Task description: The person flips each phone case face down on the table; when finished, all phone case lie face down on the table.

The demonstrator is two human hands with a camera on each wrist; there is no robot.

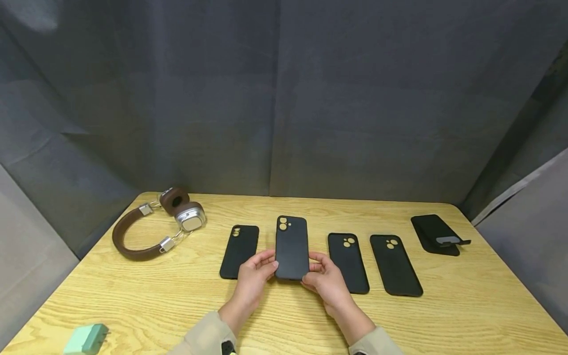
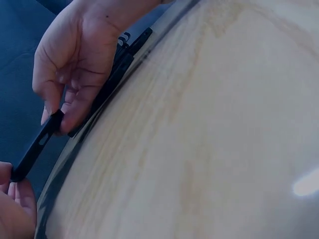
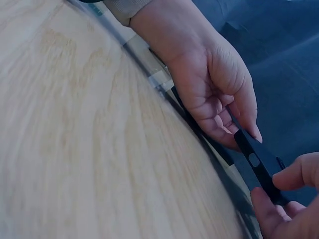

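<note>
Both hands hold one black phone case (image 1: 291, 249) upright-tilted above the middle of the table, camera cutouts at its top left. My left hand (image 1: 254, 276) pinches its lower left edge between thumb and fingers. The lower right corner is pinched by my right hand (image 1: 327, 282). In the left wrist view the held case (image 2: 36, 149) shows edge-on between the two hands. An oblong port opening marks the end of the case (image 3: 256, 162) in the right wrist view. Beside my left hand lies another black phone case (image 1: 239, 251); a third case (image 1: 348, 261) lies by my right hand.
Further right lies one more black phone case (image 1: 396, 265), then a flat black item with a grey oval piece (image 1: 437, 235). Brown headphones (image 1: 139, 251) rest at the back left. A green plug charger (image 1: 86, 339) sits at the front left of the wooden table (image 1: 177, 305).
</note>
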